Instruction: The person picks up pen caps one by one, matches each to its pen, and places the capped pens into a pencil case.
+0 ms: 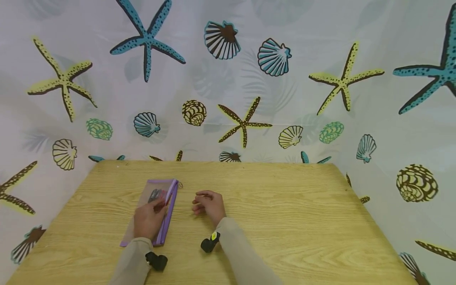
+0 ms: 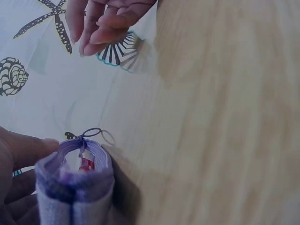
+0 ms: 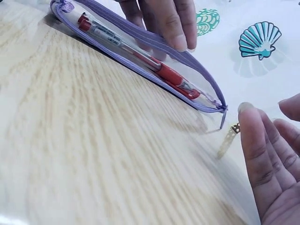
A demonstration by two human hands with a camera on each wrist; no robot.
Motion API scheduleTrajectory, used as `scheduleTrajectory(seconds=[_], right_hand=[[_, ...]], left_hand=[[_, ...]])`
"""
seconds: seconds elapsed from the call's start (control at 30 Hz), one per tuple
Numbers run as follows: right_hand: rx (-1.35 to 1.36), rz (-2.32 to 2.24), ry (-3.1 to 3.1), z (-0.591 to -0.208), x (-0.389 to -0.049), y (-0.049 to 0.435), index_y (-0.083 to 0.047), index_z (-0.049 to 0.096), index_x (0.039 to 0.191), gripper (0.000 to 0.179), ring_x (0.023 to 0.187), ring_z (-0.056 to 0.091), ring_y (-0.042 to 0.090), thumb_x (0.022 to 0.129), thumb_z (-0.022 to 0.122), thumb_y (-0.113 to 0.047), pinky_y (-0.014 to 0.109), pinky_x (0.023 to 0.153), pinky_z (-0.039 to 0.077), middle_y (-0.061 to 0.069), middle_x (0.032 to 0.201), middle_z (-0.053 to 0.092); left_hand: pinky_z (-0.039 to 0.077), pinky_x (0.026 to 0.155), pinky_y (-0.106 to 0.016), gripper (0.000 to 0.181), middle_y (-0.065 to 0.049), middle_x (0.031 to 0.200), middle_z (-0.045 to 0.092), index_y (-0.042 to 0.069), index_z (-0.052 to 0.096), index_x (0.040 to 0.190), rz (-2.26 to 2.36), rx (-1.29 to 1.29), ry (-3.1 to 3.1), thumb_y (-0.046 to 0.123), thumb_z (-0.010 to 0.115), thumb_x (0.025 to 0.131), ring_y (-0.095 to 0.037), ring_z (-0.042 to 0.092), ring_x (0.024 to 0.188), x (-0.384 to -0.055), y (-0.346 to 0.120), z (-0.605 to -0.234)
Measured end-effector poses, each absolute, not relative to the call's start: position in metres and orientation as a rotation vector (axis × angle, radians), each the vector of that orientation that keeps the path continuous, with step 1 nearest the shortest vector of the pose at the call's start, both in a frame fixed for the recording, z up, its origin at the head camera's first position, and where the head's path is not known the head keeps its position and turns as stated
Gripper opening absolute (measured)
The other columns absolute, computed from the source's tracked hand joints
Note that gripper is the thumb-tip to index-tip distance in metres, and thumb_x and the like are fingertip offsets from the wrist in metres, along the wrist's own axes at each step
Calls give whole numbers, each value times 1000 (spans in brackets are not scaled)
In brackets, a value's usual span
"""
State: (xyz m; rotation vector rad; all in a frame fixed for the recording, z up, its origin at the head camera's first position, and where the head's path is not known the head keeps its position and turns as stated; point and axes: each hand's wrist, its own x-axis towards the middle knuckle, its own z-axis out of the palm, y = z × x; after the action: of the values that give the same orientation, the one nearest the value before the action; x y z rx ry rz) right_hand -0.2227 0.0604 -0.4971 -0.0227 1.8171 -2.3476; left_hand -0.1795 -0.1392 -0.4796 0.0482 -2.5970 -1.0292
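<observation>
A see-through zip pencil pouch [image 1: 166, 229] with purple trim lies on the wooden table, its zipper side gaping. My left hand [image 1: 149, 219] holds the pouch by its upper edge, thumb and fingertips at the purple band. Inside the opening, red pens [image 3: 171, 75] with clear barrels lie lengthwise. Dark and pinkish items [image 1: 156, 194] show through the pouch's top face. To the right of the pouch, my right hand [image 1: 211, 206] hovers apart from it, fingers loosely bent with nothing between them. A thin loop [image 2: 92, 132] hangs from the zipper's far end.
The wooden table [image 1: 285, 213] stretches widely to the right of both hands. A white cloth [image 1: 228, 87] printed with starfish and shells rises behind the table and along both sides. Small black cameras [image 1: 156, 261] are strapped to both wrists.
</observation>
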Motion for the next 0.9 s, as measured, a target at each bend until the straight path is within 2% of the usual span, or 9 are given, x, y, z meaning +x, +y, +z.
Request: scheduleTrajectory(seconds=[0.2,0.37,0.6,0.7,0.9], right_hand=[[-18,-2354,1809,-496,-219,74,13,58,119,34,62,68,16,92,63,-7,34,60,58,15,86,71],[-4,-2343,1805,-499,-218,86,12,57,121,36,67,70,21,92,64,-9,36,62,58,14,88,71],[-18,-2314,1840,-477,-201,111,13,56,121,36,72,70,26,93,62,-8,42,68,58,18,93,70],[-34,-2298,1864,-465,-191,120,14,55,120,34,75,70,30,93,60,-6,43,71,58,21,95,69],[-5,-2261,1919,-471,-189,137,14,56,122,34,84,69,37,94,60,-7,43,73,58,20,96,70]], left_hand=[[51,74,-52,25,-20,95,71,2,75,103,-922,2,-2653,17,74,84,-39,67,87,-179,-138,-477],[52,71,-50,24,-18,94,72,2,74,106,-917,1,-2712,13,72,85,-35,67,85,-180,-137,-474],[52,77,-51,29,-18,103,70,2,71,111,-871,-6,-2820,13,72,85,-37,65,93,-179,-134,-469],[51,76,-52,30,-18,101,70,2,71,110,-856,-45,-2818,16,73,84,-37,65,92,-178,-135,-468],[49,75,-51,31,-17,96,68,0,70,108,-825,-132,-2796,20,71,85,-35,63,88,-174,-137,-466]])
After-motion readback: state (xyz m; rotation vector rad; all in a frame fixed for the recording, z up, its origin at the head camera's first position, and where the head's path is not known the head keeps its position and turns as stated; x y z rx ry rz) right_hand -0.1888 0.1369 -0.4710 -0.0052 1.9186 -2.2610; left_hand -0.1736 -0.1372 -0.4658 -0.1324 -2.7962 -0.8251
